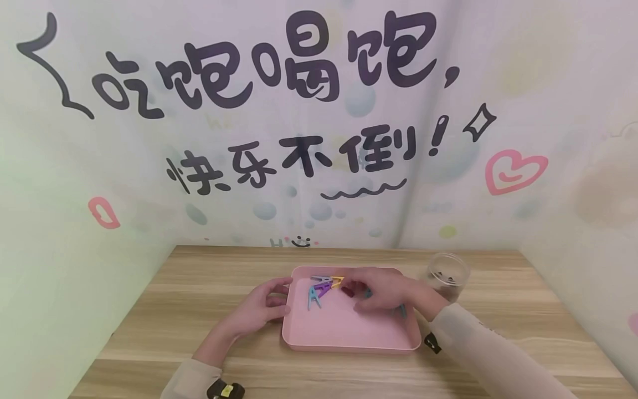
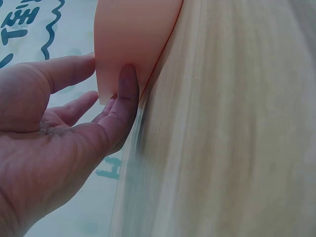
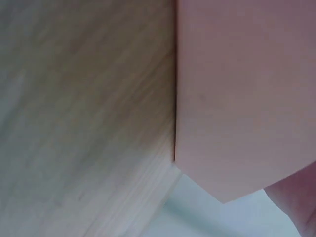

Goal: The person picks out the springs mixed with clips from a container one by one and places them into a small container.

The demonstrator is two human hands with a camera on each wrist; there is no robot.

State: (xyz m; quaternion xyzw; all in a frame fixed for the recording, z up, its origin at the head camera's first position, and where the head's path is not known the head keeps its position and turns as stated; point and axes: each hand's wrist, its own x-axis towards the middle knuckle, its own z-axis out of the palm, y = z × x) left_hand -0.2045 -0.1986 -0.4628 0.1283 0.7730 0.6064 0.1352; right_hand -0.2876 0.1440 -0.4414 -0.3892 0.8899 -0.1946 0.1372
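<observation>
A shallow pink tray [image 1: 349, 332] lies on the table with several plastic clothespins in it. At its back left are a grey-blue clothespin [image 1: 321, 279], a purple one [image 1: 324, 288], a light-blue one [image 1: 314, 298] and a yellow one [image 1: 337, 281]. My right hand [image 1: 381, 288] reaches over the tray, fingers bent down, fingertips right at the yellow clothespin; I cannot tell whether they pinch anything. It partly covers teal clothespins [image 1: 402, 310] on the right. Against the tray's left wall rests my left hand [image 1: 261, 305]; its thumb [image 2: 128, 81] lies along the wall's outside in the left wrist view.
A clear round cup [image 1: 448, 271] with dark pieces inside stands behind my right forearm. Black wrist gear [image 1: 432, 342] shows beside the right sleeve. The wood-grain table [image 1: 199, 293] meets a printed white curtain [image 1: 239, 221] at the back.
</observation>
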